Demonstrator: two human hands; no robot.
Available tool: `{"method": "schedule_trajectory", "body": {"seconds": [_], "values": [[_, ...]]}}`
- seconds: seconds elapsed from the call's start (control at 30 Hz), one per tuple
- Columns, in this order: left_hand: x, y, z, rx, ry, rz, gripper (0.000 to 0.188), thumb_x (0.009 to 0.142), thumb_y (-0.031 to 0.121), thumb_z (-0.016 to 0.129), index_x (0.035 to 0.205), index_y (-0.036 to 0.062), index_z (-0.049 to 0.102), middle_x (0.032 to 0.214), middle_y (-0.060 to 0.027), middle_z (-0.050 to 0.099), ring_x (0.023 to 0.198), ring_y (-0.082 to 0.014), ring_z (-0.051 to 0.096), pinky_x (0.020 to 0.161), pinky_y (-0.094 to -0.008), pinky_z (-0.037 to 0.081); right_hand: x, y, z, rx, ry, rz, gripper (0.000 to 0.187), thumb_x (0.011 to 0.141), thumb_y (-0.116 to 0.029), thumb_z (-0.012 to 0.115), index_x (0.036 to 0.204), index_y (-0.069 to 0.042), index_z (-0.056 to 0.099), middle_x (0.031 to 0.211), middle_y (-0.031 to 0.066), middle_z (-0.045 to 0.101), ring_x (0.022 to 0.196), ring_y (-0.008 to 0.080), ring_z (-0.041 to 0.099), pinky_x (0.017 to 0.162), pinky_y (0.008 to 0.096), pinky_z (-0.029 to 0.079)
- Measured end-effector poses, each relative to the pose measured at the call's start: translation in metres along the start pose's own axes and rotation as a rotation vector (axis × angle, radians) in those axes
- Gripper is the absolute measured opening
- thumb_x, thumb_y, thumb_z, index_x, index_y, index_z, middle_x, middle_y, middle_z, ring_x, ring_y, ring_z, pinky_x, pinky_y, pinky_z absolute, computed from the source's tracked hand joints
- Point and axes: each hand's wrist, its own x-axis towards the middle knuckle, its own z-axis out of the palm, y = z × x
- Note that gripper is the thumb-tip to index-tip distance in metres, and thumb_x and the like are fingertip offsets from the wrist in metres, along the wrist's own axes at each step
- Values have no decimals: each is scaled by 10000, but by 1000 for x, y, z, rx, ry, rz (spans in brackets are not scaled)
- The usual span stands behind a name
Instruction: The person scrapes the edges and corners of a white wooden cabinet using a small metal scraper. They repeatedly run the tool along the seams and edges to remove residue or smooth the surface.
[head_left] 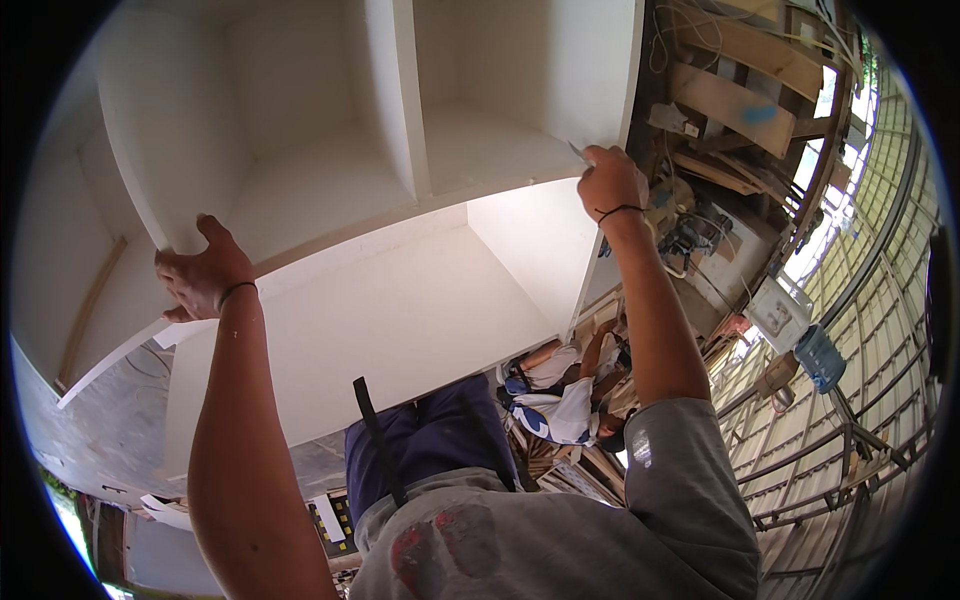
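Note:
A white cabinet (350,185) with open compartments fills the space before me. At its front left, my left hand (208,275) is closed around the edge of a panel, thumb on top and fingers spread over the front. My right hand (612,185) is closed in a fist at the right end of the same front edge. From it sticks a short, thin grey blade (578,152), pointing up and left into the right compartment. The blade's handle is hidden inside the fist. Below the shelf edge, a wide white panel (400,330) reaches toward my legs.
Two people (565,395) sit or crouch low, just right of my legs, near wood scraps (575,470). Wooden boards (735,105) and loose cables are stacked at the right. A blue water jug (820,357) stands by a slatted metal wall (850,420).

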Motion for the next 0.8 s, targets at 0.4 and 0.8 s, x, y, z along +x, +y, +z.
{"method": "schedule_trajectory", "body": {"seconds": [0.4,0.8], "values": [[-2,1,1,11,11,12,727,818,590,508,1272,24,451,1215,-95,541,1184,-263,535,1086,-630,145,5,-7,-1,-20,-76,-35,223,744,-112,581,940,-108,688,943,170,632,870,353,634,743,432,521],[-2,-1,5,17,41,18,713,813,597,523,1255,40,463,1203,-80,545,1179,-261,538,1088,-634,140,-11,-18,11,100,-70,-30,268,773,-91,525,997,-104,672,1002,173,624,935,339,626,790,422,528]]}}
